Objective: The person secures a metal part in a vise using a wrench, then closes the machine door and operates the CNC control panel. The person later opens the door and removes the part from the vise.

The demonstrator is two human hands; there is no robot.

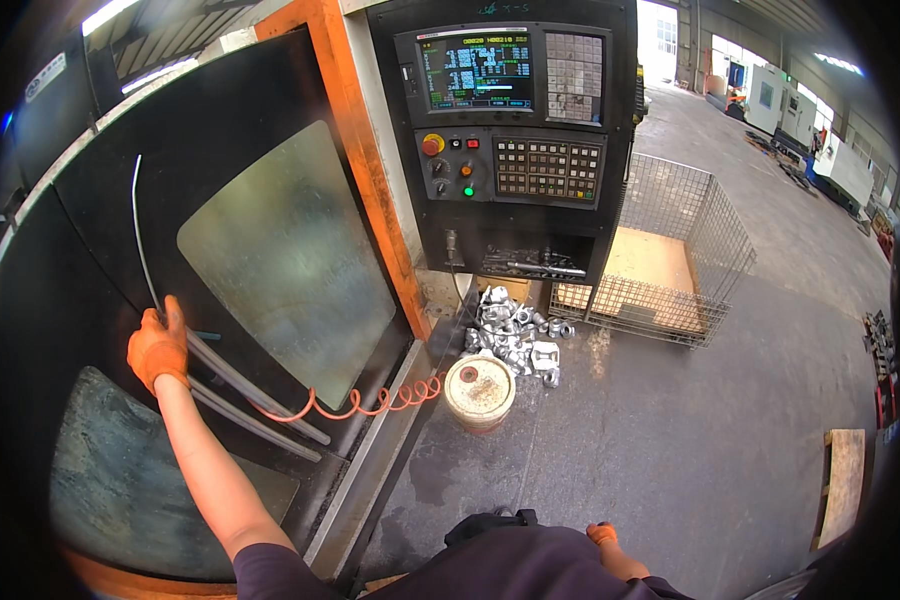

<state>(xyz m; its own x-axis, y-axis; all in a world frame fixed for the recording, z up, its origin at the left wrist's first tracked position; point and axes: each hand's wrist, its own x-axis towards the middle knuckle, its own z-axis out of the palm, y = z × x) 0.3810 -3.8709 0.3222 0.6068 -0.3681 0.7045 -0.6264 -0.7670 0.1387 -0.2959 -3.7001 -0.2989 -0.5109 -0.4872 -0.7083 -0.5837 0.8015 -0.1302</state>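
Note:
My left hand (157, 347), in an orange glove, is closed at the upper ends of two grey door handles (260, 388) on a black machine door. A thin silver tube (139, 225) rises from the fist, and a small teal piece shows beside it. A red coiled hose (380, 400) runs toward the same hand. Together they look like an air blow gun in my grip; its body is hidden by the glove. My right hand (602, 533), also orange-gloved, hangs low at my right side with fingers curled; what they hold, if anything, is hidden.
A control panel (550, 170) with a lit screen hangs ahead. Beneath it lies a heap of silver metal parts (510, 325) beside a round, lidded bucket (480, 390). A wire mesh cage (715, 240) stands behind, right. A wooden pallet (840, 488) lies far right.

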